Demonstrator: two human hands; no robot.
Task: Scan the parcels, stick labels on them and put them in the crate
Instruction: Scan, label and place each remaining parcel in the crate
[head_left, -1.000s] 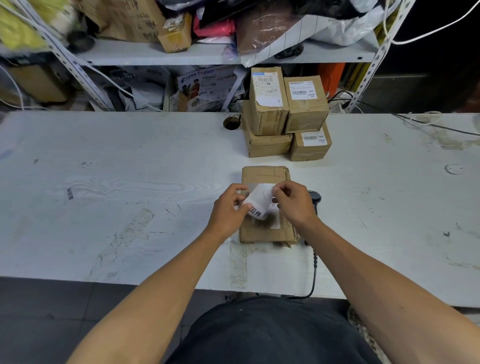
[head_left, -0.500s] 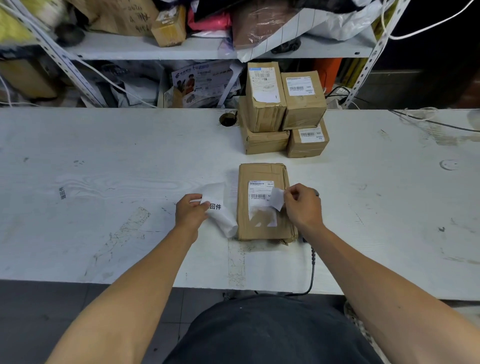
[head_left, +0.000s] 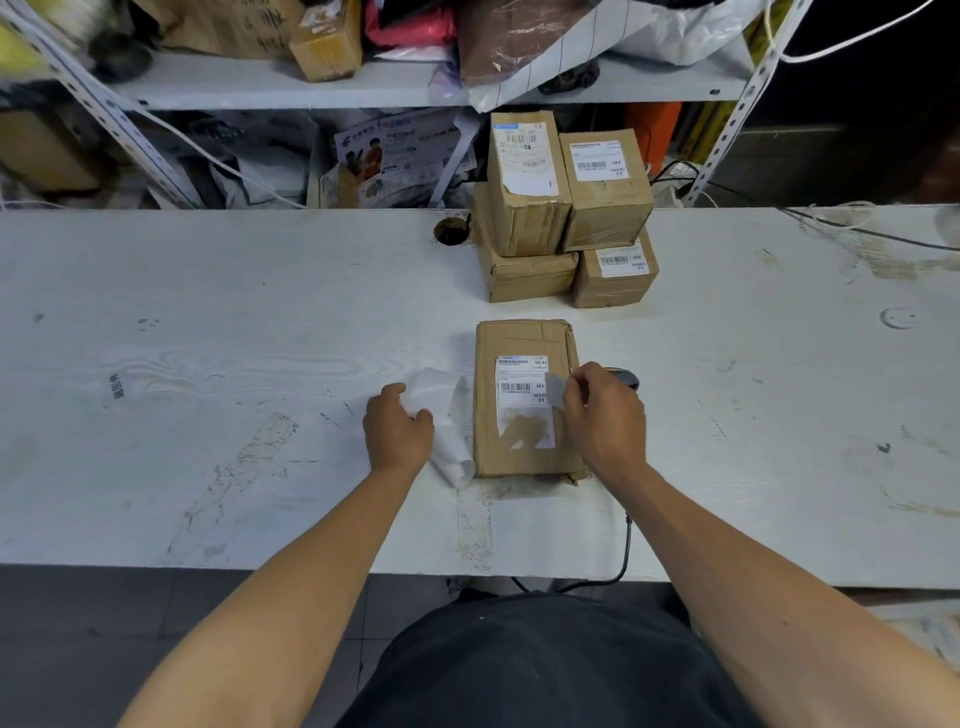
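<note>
a single head-worn wide-angle view looks forward and down from close above the white table (head_left: 208, 322), both forearms reaching in from the bottom edge, cluttered shelving (head_left: 363, 83) across the far top.

We are in a parcel sorting or dispatch room. On the worn white desk (head_left: 208, 322) we see a stack of taped brown parcels (head_left: 563, 208), each with a barcoded shipping label, and one more labelled parcel (head_left: 524, 397) lying flat nearer to us. A corded scanner (head_left: 626, 378) shows partly behind the right hand (head_left: 605, 415). Behind the desk, a slotted metal shelf (head_left: 363, 85) is crowded with cartons, plastic mail bags and courier envelopes, with loose cables hanging across it
</note>
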